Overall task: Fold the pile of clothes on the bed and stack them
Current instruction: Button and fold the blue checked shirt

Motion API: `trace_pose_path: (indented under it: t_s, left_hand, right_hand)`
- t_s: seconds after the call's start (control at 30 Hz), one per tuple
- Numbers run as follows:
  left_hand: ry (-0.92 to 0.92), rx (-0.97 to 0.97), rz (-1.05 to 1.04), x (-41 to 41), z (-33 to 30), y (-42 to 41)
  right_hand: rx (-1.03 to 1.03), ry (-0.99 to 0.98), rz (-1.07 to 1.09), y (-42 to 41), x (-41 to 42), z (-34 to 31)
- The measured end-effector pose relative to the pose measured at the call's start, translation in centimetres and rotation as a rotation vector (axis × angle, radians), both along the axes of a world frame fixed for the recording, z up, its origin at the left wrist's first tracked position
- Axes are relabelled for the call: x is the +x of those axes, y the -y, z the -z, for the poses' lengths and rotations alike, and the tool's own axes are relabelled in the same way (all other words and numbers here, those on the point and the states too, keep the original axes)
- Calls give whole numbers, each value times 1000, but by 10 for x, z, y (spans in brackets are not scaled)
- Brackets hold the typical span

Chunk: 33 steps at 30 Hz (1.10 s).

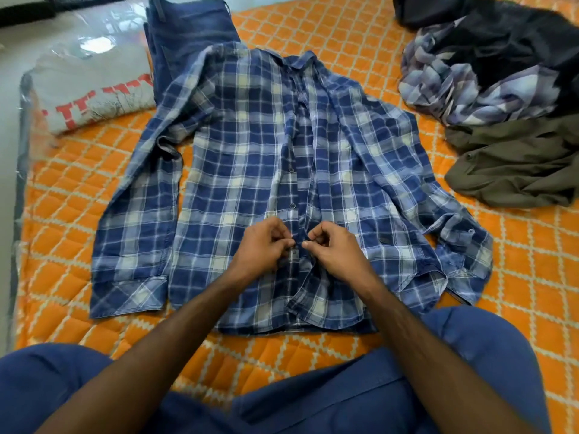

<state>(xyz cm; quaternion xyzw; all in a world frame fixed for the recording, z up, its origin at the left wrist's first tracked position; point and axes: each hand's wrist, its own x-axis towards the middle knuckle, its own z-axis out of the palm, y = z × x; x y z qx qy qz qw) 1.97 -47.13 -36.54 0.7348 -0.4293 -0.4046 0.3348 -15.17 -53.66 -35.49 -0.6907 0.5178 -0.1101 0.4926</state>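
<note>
A blue and white plaid shirt (pixel 250 170) lies spread flat, front up, on the orange quilted bed (pixel 360 36), sleeves out to both sides. My left hand (pixel 266 245) and my right hand (pixel 332 249) meet at the button placket low on the shirt, each pinching an edge of the placket with curled fingers. Folded blue jeans (pixel 188 29) lie at the far side, above the shirt's collar. At the right sits the unfolded pile: a pale plaid garment (pixel 463 89), dark clothes (pixel 513 36) and an olive garment (pixel 513 164).
A grey pillow with red print in clear plastic (pixel 94 89) rests at the bed's left far corner. The bed's left edge (pixel 18 214) runs along a pale floor. My legs in blue trousers (pixel 344 396) fill the near side.
</note>
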Motion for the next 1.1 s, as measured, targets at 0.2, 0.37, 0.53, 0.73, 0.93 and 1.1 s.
trace_pose_path:
  t_s: [0.2,0.37,0.53,0.73,0.93,1.1]
  left_hand:
    - [-348,45,-126,2,4,-2]
    - [-421,60,-141,4,8,-2]
    - [-441,64,-161,3,8,-2]
    - [-406,54,-183,-1,3,-2]
    - [-382,60,-195,-2,2,-2]
    - [-385,65,-178,-1,1,-1]
  right_hand:
    - [74,30,31,6,7,3]
    - [68,26,21,7,14,6]
    - [47,6,26,3,17,9]
    - [112,43,62,1,16,7]
    - [116,66,111,-3,16,7]
    - [122,94,140,-5,17,8]
